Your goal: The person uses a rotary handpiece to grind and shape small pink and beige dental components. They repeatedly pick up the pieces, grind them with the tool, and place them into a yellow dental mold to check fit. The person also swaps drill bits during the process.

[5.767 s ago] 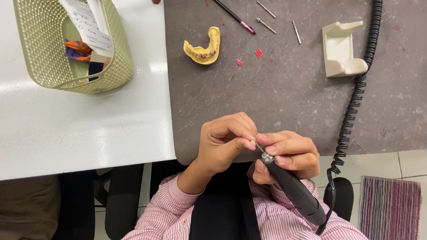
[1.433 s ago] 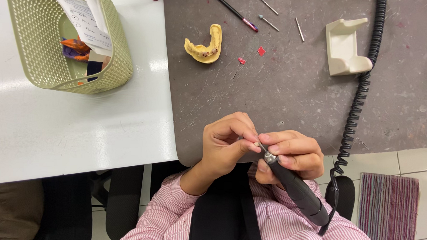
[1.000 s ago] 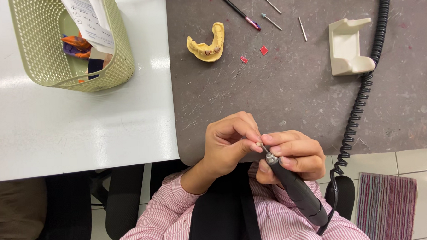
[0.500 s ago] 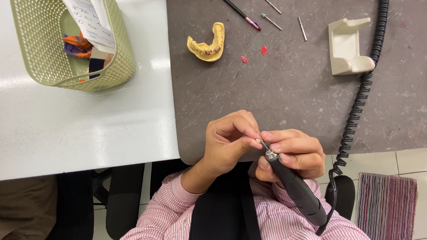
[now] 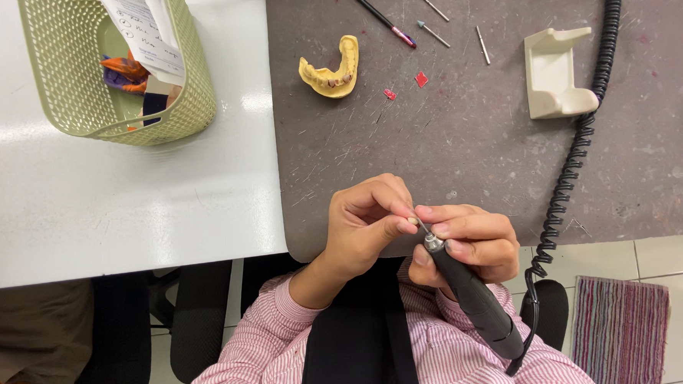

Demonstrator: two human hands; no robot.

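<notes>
My right hand (image 5: 470,240) grips a dark rotary handpiece (image 5: 469,294) with its metal tip pointing up toward my left hand. My left hand (image 5: 366,225) pinches a very small piece between thumb and fingertips right at the tool's tip; the piece is too small to make out. Both hands hover over the near edge of a grey work mat (image 5: 468,110). On the mat farther away lies a yellow dental jaw model (image 5: 332,69), with two small red bits (image 5: 421,79) beside it.
A green mesh basket (image 5: 192,106) with papers and small items stands on the white table (image 5: 127,209) at left. A white plastic handpiece holder (image 5: 555,83), loose burs (image 5: 433,34), a thin black tool (image 5: 376,14) and a coiled black cable (image 5: 578,151) lie on the mat. A striped rug (image 5: 624,325) covers the floor.
The hands stay together at the mat's edge with only slight finger shifts. The view has drifted a little.
</notes>
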